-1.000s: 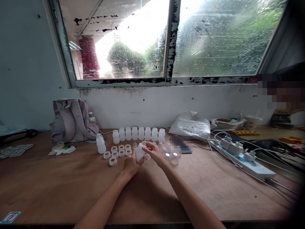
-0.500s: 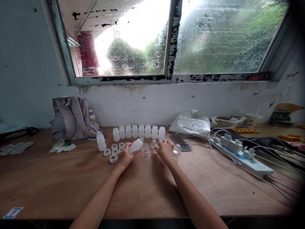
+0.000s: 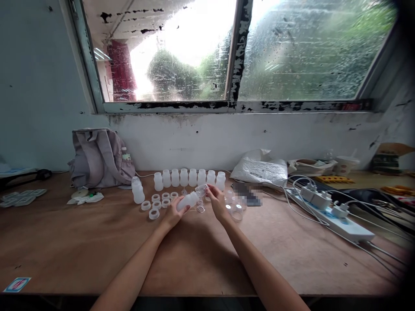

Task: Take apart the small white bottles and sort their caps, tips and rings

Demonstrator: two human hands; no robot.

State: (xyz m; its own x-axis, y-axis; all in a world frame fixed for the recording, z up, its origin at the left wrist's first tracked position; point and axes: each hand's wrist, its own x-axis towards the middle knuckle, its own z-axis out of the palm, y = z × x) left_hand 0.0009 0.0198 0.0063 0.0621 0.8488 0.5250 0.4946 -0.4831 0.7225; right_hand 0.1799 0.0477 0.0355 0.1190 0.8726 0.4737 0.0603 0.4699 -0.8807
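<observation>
My left hand (image 3: 174, 212) is closed around a frosted white baby bottle (image 3: 188, 201), tilted with its top toward the right. My right hand (image 3: 215, 198) pinches a clear bottle cap (image 3: 201, 189) at the bottle's top end; whether it is seated there I cannot tell. Left of my left hand lie several white screw rings (image 3: 154, 214). Several clear caps (image 3: 237, 212) stand beside my right hand. Thin clear rings (image 3: 200, 209) lie between the hands. Behind them runs a row of open frosted bottles (image 3: 183, 177). A capped bottle (image 3: 138, 190) stands at the left.
A grey backpack (image 3: 99, 160) rests against the wall at left, near a crumpled white tissue (image 3: 94, 198). To the right lie a phone (image 3: 249, 195), a silvery padded bag (image 3: 262, 169) and a white power strip (image 3: 343, 222) with trailing cables. A paper cup (image 3: 346, 165) stands farther back.
My right hand has lifted a clear cap from the group at right and carried it left to the top of the bottle. My left hand still holds the bottle, in nearly the same place.
</observation>
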